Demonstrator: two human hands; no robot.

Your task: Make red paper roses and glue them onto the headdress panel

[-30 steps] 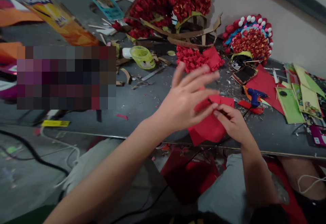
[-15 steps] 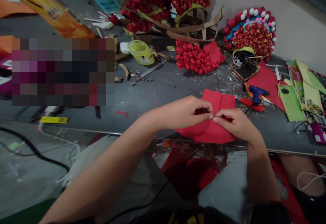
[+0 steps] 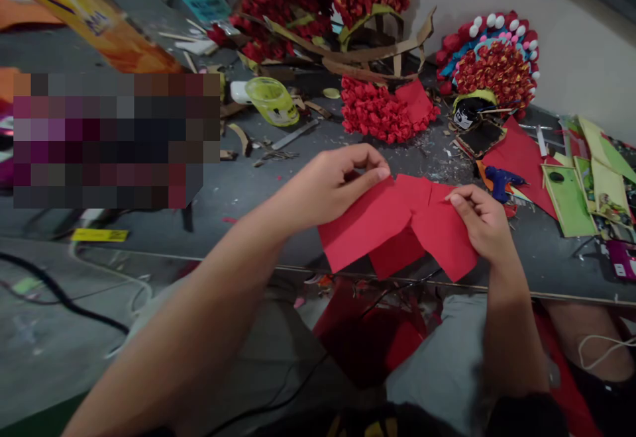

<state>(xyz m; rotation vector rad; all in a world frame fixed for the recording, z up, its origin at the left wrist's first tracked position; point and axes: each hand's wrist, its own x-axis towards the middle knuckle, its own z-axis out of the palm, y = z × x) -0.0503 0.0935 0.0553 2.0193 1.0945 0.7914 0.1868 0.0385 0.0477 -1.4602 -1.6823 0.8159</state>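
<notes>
My left hand (image 3: 334, 184) pinches the upper corner of one red paper sheet (image 3: 365, 222), fingers closed on it. My right hand (image 3: 481, 222) pinches a second red paper sheet (image 3: 444, 233) by its top edge. The two sheets are held apart just above the near edge of the dark table (image 3: 278, 192), with a third red piece (image 3: 395, 256) showing below between them. More red paper (image 3: 368, 341) lies on my lap under the table edge.
A blue glue gun (image 3: 499, 182) lies right of my right hand, its cord running off the table. Behind are a red paper flower clump (image 3: 377, 116), flower-covered headdresses (image 3: 489, 69), a yellow-green tape dispenser (image 3: 271, 100), green cards (image 3: 566, 202) and cardboard scraps.
The hands, which met pinching at the middle of the red paper, have moved apart. Each now holds a separate red sheet, the left one drawn to the left.
</notes>
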